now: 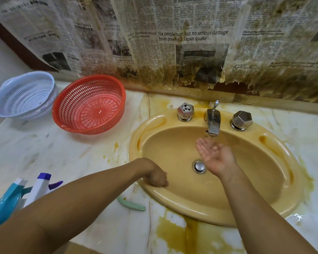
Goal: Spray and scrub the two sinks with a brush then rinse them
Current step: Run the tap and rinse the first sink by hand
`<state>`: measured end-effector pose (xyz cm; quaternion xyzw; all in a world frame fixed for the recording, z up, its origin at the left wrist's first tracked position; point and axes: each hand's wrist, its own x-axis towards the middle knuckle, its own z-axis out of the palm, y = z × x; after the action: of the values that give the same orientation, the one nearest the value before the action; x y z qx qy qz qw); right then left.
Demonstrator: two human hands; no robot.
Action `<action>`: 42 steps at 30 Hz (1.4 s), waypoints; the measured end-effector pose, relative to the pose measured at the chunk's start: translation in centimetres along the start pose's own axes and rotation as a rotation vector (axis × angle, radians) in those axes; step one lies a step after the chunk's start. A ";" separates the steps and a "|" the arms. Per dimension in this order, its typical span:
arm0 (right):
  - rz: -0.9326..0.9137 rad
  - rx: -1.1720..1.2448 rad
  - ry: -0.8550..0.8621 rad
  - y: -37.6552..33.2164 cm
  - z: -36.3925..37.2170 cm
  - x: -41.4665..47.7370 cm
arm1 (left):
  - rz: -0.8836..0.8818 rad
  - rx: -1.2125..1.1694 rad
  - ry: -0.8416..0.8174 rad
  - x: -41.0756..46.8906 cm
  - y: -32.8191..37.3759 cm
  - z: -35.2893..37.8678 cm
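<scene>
The oval ceramic sink is mustard yellow, and its metal tap is shiny silver. The marble counter is white with grey veins and orange-yellow stains. The round red plastic colander stands beside a pale bluish-white plastic colander. The wall newspaper sheets carry black print, with brown stains along the lower edge. The teal-and-white spray bottle lies by a white spray bottle with a purple trigger.

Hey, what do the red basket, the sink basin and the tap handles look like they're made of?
Red basket: likely moulded plastic, matt, pierced with rows of slots. Sink basin: looks like glazed ceramic, mustard yellow, with glossy highlights along the rim. Tap handles: apparently chromed metal, faceted and reflective, somewhat dulled.
</scene>
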<state>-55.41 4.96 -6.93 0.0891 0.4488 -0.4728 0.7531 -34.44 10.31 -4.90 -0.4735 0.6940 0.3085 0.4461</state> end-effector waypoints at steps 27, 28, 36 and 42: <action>0.046 -0.110 0.050 -1.8 -2.6 -0.2 | -0.008 0.132 -0.037 3.0 -3.2 1.7; 0.050 -0.099 0.048 -1.8 -2.7 -0.1 | -0.015 0.134 -0.016 3.1 -3.1 1.7; 0.022 -0.089 0.001 -1.7 -1.9 0.6 | -0.051 0.210 -0.001 4.8 -1.6 1.7; 0.048 -0.157 0.046 -1.9 -2.9 0.6 | -0.066 0.313 0.063 4.5 -1.4 1.0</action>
<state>-58.55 5.16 -8.45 0.0515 0.4992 -0.4159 0.7584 -33.50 8.99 -9.39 -0.4302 0.7314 0.1667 0.5022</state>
